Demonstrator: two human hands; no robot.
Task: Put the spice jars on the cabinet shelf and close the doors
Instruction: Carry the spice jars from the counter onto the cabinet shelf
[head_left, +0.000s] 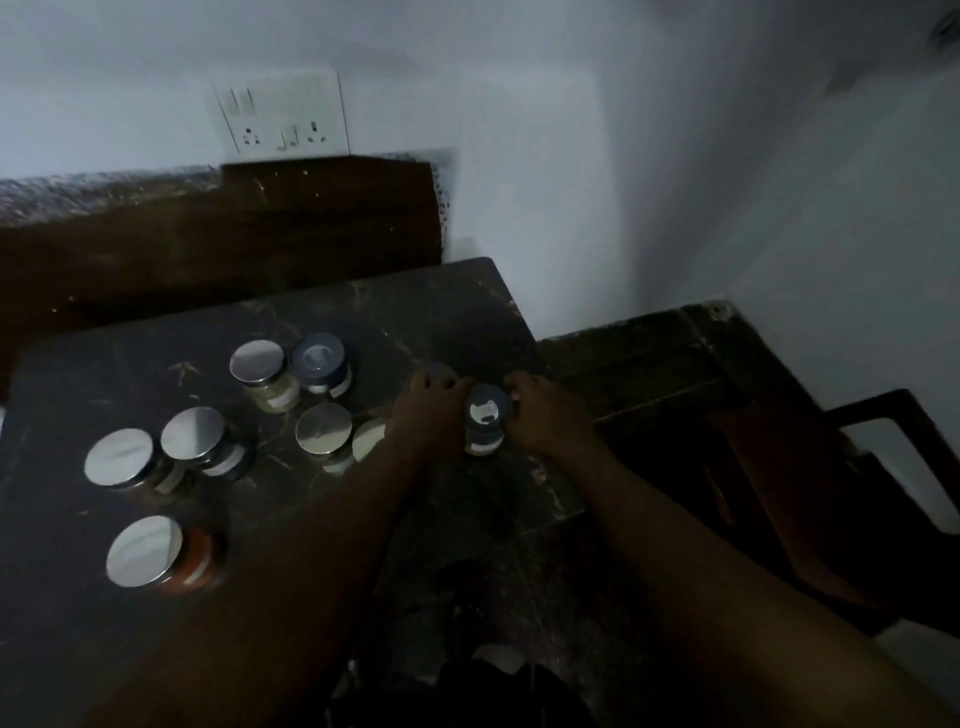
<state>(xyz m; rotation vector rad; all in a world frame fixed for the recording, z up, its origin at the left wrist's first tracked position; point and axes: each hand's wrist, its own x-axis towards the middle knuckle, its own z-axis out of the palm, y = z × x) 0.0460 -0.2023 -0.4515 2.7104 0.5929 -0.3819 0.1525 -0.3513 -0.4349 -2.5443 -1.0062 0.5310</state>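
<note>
Several glass spice jars stand on a dark, scratched table top (363, 519). Silver-lidded jars sit at the left (119, 457), (192, 434), one with orange-red contents (145, 551) near the front. More stand mid-table: a silver-lidded jar (257, 361), a dark-lidded jar (318, 358) and another silver lid (323, 428). My left forearm half hides one more lid (369, 439). My right hand (545, 410) grips a dark-lidded jar (485, 413) by its side. My left hand (431, 410) curls its fingers over another dark-lidded jar (440, 370), mostly hidden. No cabinet shelf or doors can be made out.
A dark wooden board (311, 218) leans against the wall behind the table, under a white socket plate (283, 117). Lower dark wooden furniture (649, 364) stands to the right of the table, with a dark frame (914, 457) beyond it. The room is dim.
</note>
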